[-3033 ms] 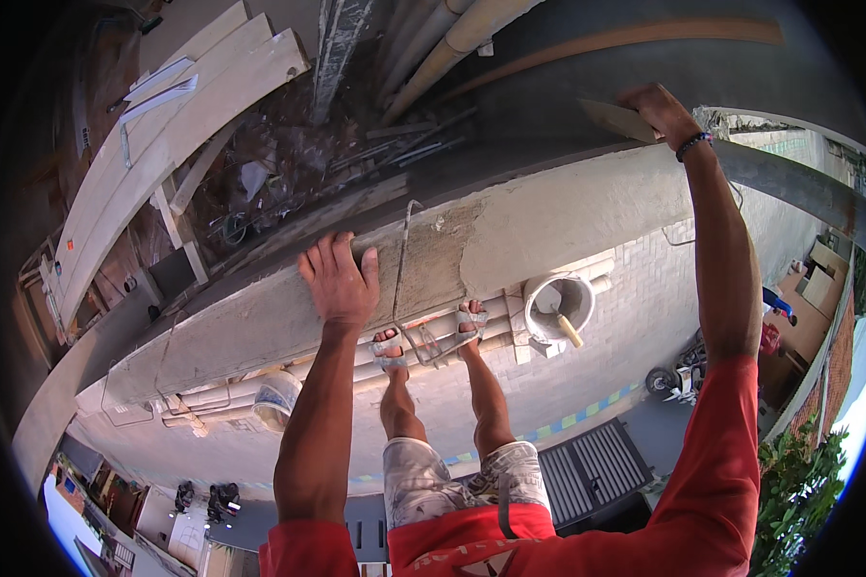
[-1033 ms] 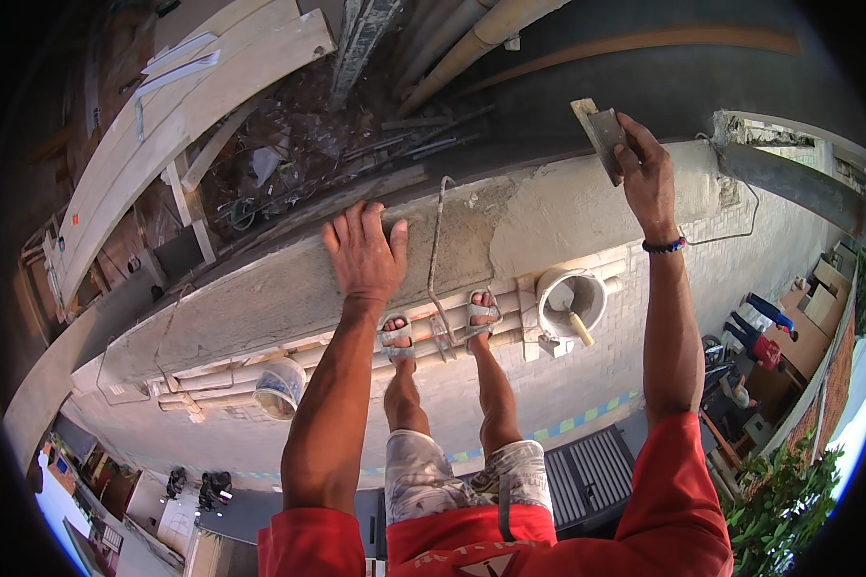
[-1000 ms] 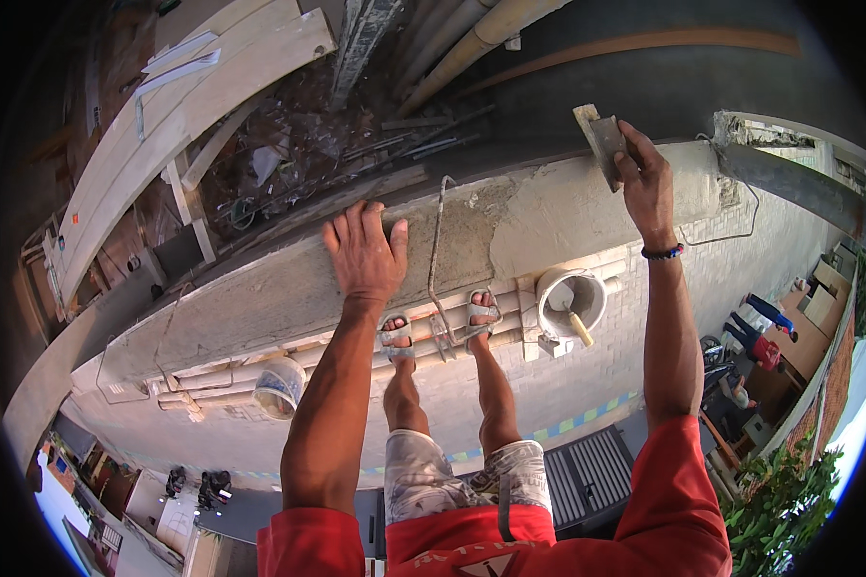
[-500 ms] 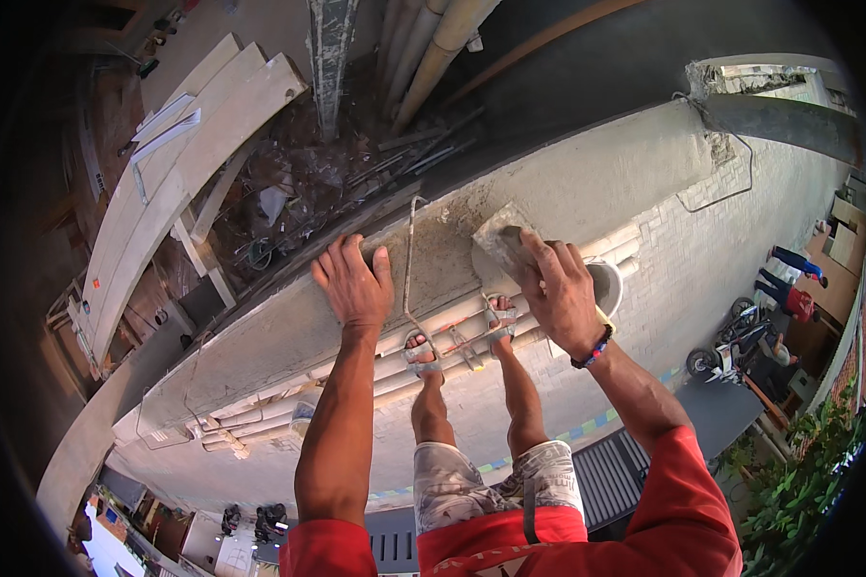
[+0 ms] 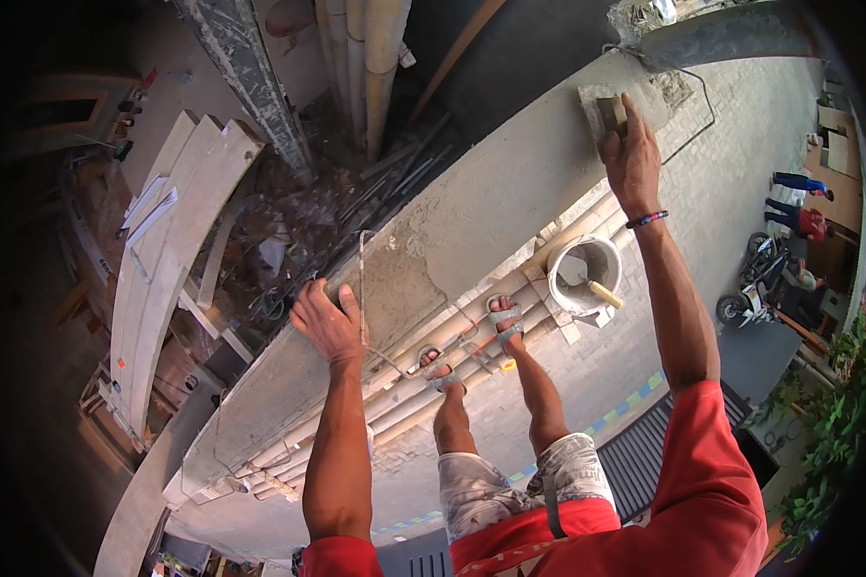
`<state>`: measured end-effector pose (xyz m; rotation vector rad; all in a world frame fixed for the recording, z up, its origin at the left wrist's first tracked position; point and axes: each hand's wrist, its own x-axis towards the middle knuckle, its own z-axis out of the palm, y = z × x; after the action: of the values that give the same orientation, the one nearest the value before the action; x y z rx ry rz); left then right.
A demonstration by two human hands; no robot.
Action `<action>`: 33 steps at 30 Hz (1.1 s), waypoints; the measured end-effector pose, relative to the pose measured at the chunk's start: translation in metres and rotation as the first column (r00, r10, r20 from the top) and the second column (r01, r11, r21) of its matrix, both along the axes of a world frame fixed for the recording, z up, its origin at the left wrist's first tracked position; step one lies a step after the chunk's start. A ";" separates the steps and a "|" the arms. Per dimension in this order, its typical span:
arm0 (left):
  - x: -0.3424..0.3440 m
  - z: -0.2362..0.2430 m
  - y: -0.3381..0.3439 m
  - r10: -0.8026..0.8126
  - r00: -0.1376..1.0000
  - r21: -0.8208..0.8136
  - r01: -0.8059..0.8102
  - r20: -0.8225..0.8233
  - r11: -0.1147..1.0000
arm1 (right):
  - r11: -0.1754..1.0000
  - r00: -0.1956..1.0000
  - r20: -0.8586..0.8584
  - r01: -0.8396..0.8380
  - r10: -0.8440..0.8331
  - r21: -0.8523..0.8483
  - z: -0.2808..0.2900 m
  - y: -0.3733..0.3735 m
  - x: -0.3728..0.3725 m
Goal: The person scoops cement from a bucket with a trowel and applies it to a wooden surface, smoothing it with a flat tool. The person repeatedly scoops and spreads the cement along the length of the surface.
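My right hand (image 5: 633,159) grips a flat plastering float (image 5: 594,110), its plate against the upper right stretch of the long concrete beam (image 5: 524,188). My left hand (image 5: 322,313) rests on the beam's far edge with its fingers apart, just left of a bent metal rod (image 5: 362,274) crossing the beam. The beam's face has a smoother, lighter plaster coat toward the right and a rougher patch near the rod. A white bucket (image 5: 572,264) with a tool in it, its handle (image 5: 603,294) pale, is below the beam. My sandalled feet stand on bamboo poles beneath the beam.
Long boards (image 5: 169,250) lie at the left beside debris. A plaster-spattered post (image 5: 265,96) and upright bamboo (image 5: 380,72) rise at the top. Far below on the right are people (image 5: 798,219), a parked motorcycle (image 5: 750,279) and a dark slatted grille (image 5: 644,462).
My right hand swept the float down-left to the beam's middle, then back up to its right end. The view has turned, tilting the beam more steeply; my left hand stays on the edge.
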<state>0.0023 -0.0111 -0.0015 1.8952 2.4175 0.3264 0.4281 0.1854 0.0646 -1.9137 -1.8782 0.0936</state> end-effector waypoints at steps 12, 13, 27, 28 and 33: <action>0.004 0.004 0.004 0.002 0.999 0.007 -0.002 0.046 1.000 | 0.836 0.876 -0.310 -0.459 0.370 -0.301 0.006 -0.117 -0.130; 0.006 0.003 0.006 -0.002 0.998 0.000 0.002 0.061 1.000 | 0.753 0.800 -0.368 -0.585 0.475 -0.300 0.004 -0.135 -0.141; 0.007 0.004 0.007 -0.016 1.000 0.009 0.015 0.024 1.000 | 0.971 0.957 -0.189 0.196 -0.220 -0.136 -0.021 -0.029 0.074; 0.004 0.005 0.005 -0.011 1.000 0.005 0.011 0.009 1.000 | 0.976 0.962 -0.218 0.128 -0.166 -0.178 -0.016 -0.040 0.039; 0.007 0.005 0.006 -0.010 1.000 0.016 0.010 0.006 1.000 | 0.825 0.842 -0.390 -0.494 0.374 -0.274 0.001 -0.136 -0.092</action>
<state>0.0092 -0.0046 0.0037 1.9089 2.4086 0.3510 0.3360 0.0495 0.0655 -1.5010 -2.1351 0.9082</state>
